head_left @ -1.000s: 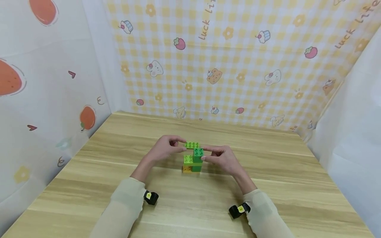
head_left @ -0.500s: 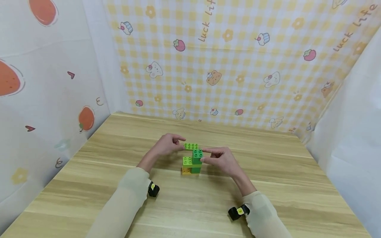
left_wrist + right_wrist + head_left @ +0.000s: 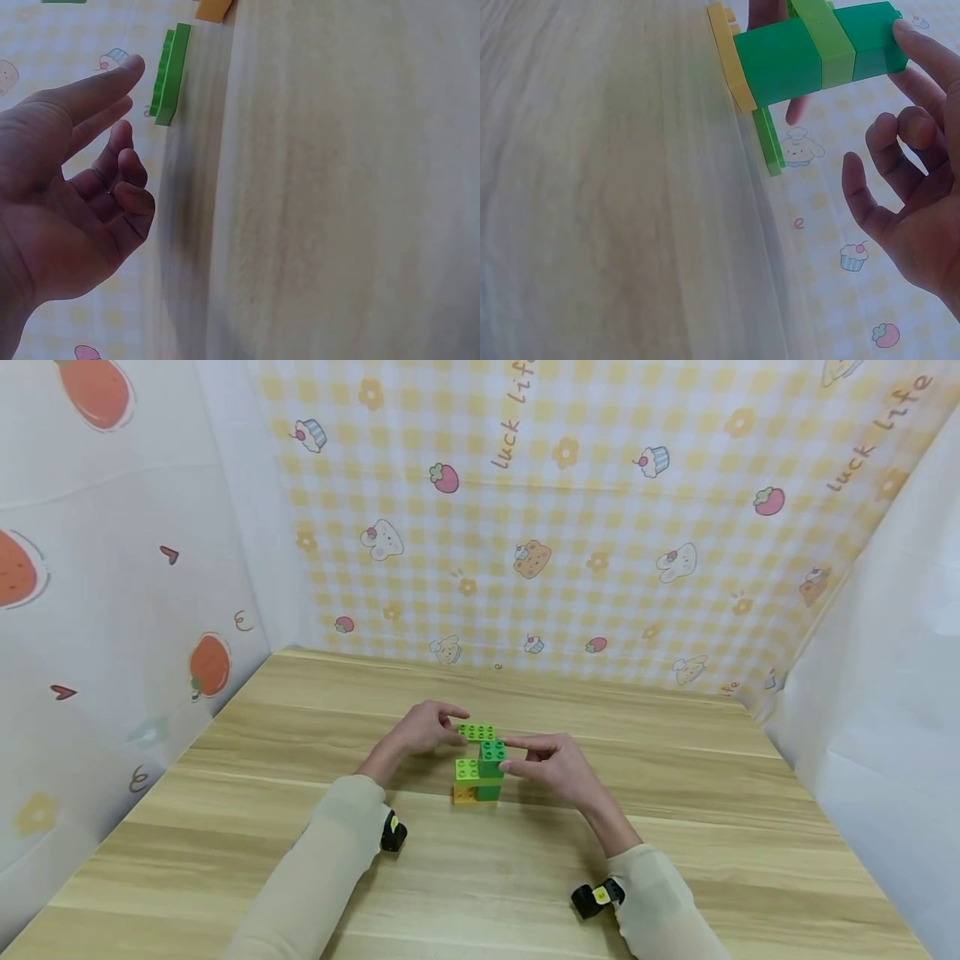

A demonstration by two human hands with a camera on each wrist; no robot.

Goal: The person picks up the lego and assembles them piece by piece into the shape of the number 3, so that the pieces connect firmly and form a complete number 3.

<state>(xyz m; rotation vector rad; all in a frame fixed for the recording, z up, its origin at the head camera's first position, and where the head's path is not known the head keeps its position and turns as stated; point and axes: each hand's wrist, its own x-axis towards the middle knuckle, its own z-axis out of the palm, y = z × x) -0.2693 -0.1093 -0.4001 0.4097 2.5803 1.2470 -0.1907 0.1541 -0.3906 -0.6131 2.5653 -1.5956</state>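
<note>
A small stack of toy building bricks stands mid-table in the head view. Its base is a yellow-orange plate (image 3: 464,794), carrying a green brick (image 3: 489,792), then a lime plate (image 3: 467,769). On top of that sits a dark green brick (image 3: 492,763), which my right hand (image 3: 557,767) pinches between thumb and index finger. Behind the stack a separate lime plate (image 3: 477,732) lies flat on the table, studs up. My left hand (image 3: 424,728) hovers around its left end, thumb and index apart. In the left wrist view a gap shows between these fingers and the plate (image 3: 172,75).
The wooden table (image 3: 480,877) runs back to a yellow checked cloth (image 3: 570,527). White cloth (image 3: 135,568) hangs at the left side and more at the right. Black wrist cameras (image 3: 393,832) sit on both cuffs.
My left forearm swings right and forward, and its fingers have loosened around the lime plate's end. My right hand keeps its pinch on the dark green brick. The head view shifts slightly.
</note>
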